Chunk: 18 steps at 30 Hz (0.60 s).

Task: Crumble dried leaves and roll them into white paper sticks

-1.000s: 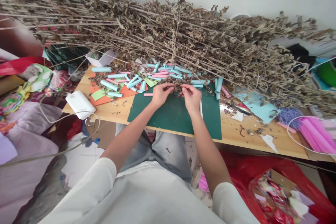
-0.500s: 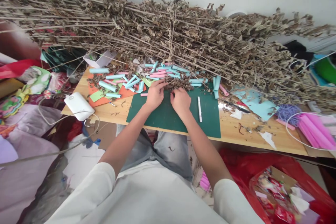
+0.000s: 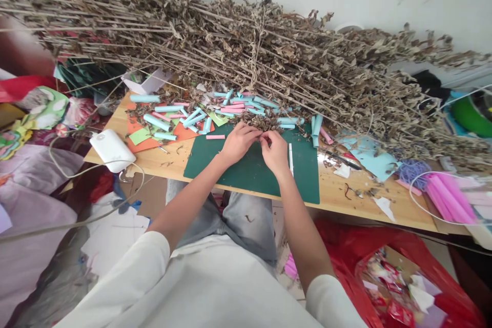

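Over the green cutting mat [image 3: 215, 164], my left hand [image 3: 239, 143] and my right hand [image 3: 275, 151] meet at the fingertips. Both are closed in a pinch; anything between the fingers is too small or hidden to name. Just beyond them lies a heap of crumbled dried leaves [image 3: 265, 122]. A short pink paper roll [image 3: 216, 137] rests on the mat left of my left hand. Beside my right hand lies a white stick [image 3: 290, 156], like a slim pen. Blue paper rolls [image 3: 157, 122] and more pink ones are scattered behind and to the left.
A large bundle of dried leafy stalks [image 3: 230, 46] spans the table's back. On the left sit a white power bank [image 3: 112, 149] with a cable and orange paper [image 3: 144, 147]. Rightward are blue paper [image 3: 371, 154], purple yarn [image 3: 413, 171] and pink crepe paper [image 3: 449, 197]. A red bag [image 3: 334, 246] stands below.
My hands have come together, my left moving right and both fingertips now touching. The pink roll by my left hand shows more fully. The view has shifted slightly.
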Available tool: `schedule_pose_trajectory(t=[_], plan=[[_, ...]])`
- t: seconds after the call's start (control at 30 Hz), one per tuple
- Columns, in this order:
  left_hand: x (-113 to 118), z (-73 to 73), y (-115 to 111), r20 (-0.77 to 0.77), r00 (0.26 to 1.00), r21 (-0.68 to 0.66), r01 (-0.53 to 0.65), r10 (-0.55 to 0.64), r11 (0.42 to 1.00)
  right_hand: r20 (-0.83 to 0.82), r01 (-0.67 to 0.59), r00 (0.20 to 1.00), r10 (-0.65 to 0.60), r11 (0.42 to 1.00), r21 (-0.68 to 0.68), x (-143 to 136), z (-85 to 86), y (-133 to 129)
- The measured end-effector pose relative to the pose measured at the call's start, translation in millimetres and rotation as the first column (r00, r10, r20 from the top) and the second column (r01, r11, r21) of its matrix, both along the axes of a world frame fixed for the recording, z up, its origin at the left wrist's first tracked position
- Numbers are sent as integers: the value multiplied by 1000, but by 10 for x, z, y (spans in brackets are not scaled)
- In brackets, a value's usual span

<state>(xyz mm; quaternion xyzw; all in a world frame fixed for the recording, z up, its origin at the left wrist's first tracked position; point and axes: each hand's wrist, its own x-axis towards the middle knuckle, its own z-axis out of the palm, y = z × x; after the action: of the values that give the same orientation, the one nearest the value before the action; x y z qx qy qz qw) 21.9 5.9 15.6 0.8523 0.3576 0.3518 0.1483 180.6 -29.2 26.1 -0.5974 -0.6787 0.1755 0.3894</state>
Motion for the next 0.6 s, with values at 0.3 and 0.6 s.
schedule_pose_trajectory(t=[0.3,0.6], plan=[[-140,4,-29,143,983,-64,-109,117,992,-99,119,988,-118,993,8,9,-13,-98],[-263,84,-271,261,923,-233,-225,284,946,110,36,994,-27,997,-74,-35,-56,-436]])
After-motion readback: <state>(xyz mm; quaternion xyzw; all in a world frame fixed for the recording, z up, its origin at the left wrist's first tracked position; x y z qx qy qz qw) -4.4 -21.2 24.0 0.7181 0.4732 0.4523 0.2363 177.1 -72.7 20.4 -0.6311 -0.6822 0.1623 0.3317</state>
